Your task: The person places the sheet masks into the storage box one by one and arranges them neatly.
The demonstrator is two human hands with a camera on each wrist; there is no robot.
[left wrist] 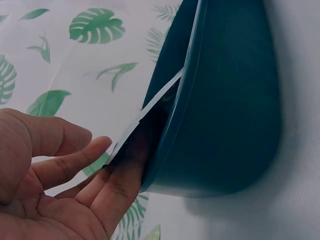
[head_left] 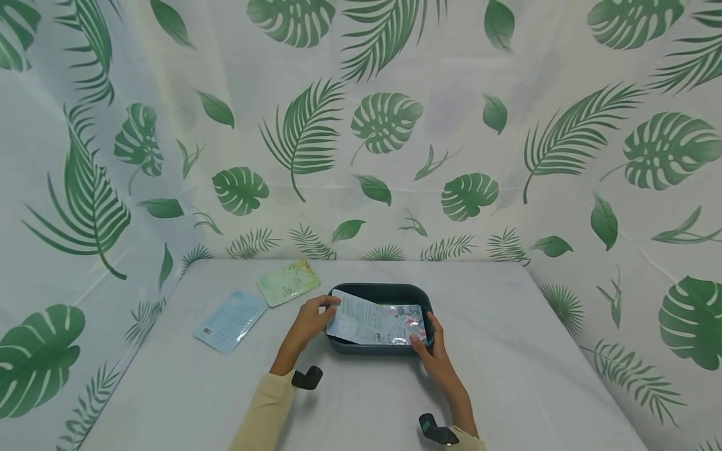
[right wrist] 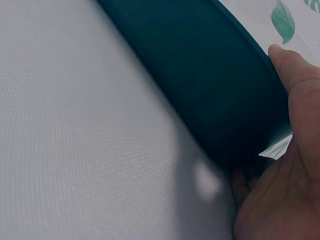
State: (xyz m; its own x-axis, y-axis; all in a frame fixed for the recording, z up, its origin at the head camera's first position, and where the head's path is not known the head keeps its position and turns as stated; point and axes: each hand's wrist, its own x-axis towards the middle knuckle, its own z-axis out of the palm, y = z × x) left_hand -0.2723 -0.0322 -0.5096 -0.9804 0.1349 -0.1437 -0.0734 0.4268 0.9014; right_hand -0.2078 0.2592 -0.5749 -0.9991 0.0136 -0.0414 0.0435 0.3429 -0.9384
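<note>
A dark teal tray (head_left: 381, 290) stands on the white table (head_left: 507, 351). A white and silver sachet (head_left: 375, 322) lies slanted across it, its left end raised over the rim. My left hand (head_left: 323, 311) is at that raised end, and the fairly straight fingers (left wrist: 95, 150) touch the sachet's edge (left wrist: 150, 107) beside the tray wall (left wrist: 225, 100). My right hand (head_left: 427, 336) grips the tray's near right corner, thumb on the sachet's corner. In the right wrist view the thumb (right wrist: 287, 60) lies over the rim and the sachet's corner (right wrist: 277, 147) pokes out by the palm.
A pale blue sachet (head_left: 231, 319) and a green sachet (head_left: 289, 282) lie flat on the table, left of the tray. A leaf-printed cloth (head_left: 383, 125) closes off the back and both sides. Black wrist mounts (head_left: 307, 378) sit on both forearms.
</note>
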